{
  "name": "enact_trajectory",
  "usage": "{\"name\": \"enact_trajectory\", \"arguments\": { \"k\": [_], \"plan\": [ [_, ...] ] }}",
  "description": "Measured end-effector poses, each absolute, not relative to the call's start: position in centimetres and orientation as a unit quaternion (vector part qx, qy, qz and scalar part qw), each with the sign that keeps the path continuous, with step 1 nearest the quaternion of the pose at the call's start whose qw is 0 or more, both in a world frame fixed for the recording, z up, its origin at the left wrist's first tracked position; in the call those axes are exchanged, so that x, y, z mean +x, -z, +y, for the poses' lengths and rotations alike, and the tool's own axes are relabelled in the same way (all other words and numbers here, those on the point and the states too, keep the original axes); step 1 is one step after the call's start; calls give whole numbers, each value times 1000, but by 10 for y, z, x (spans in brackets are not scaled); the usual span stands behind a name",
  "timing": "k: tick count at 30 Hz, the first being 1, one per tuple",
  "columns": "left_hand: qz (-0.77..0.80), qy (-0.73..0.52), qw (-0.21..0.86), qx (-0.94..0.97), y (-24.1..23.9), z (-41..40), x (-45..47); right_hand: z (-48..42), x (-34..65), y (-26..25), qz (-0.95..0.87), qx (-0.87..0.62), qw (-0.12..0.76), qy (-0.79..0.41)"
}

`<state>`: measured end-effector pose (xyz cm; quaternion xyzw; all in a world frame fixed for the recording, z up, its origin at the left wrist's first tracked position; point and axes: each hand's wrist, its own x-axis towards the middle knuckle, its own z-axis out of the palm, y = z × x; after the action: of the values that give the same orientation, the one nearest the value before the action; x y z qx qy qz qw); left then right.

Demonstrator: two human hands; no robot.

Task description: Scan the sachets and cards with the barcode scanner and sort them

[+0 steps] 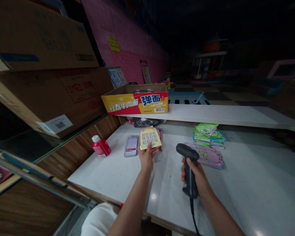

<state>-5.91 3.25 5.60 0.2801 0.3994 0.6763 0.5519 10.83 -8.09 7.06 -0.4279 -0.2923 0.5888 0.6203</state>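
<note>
My left hand (147, 157) grips the lower edge of a yellow card (150, 137) printed with several QR-like codes, thumb on its face. Partly behind that card shows a red item (160, 134), mostly hidden. In my right hand (195, 173) is a black barcode scanner (189, 170), held by its handle with the head tilted up and to the left; its cable hangs toward the table's front edge. A pink card (212, 156) with similar codes lies just beyond the scanner. Left of the yellow card rests a phone (131, 146) with its screen lit.
A red bottle (101, 146) with a white cap leans at the left. Green packets (207, 134) are stacked behind the pink card. An open noodle carton (137, 103) sits on the raised white shelf (218, 114). Large cardboard boxes (54, 95) crowd the left side.
</note>
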Motion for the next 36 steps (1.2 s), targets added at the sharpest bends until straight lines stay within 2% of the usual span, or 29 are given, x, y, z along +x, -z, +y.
{"name": "enact_trajectory", "arguments": {
  "k": [5,9,11,13,16,18,24,30,36],
  "plan": [
    [502,-599,551,292,-71,54,-75,-80,109,-70,-284,-423,622,-594],
    [629,-490,461,390,-62,46,-89,-80,110,-70,-283,-425,625,-591],
    [670,-447,363,469,-59,34,-96,-80,109,-71,-281,-424,626,-591],
    [691,-407,220,556,-58,22,-100,-80,109,-71,-276,-428,625,-592],
    [630,-346,17,695,-61,10,-99,-80,108,-72,-267,-433,626,-591],
    [571,-310,-49,759,-63,9,-95,-79,107,-71,-266,-432,629,-589],
    [536,-224,-40,813,-67,31,-91,-78,108,-69,-262,-429,629,-592],
    [559,-218,-89,795,-64,44,-104,-78,107,-71,-263,-423,629,-596],
    [528,-216,-80,818,-43,47,-110,-77,109,-70,-261,-426,620,-605]
  ]
}}
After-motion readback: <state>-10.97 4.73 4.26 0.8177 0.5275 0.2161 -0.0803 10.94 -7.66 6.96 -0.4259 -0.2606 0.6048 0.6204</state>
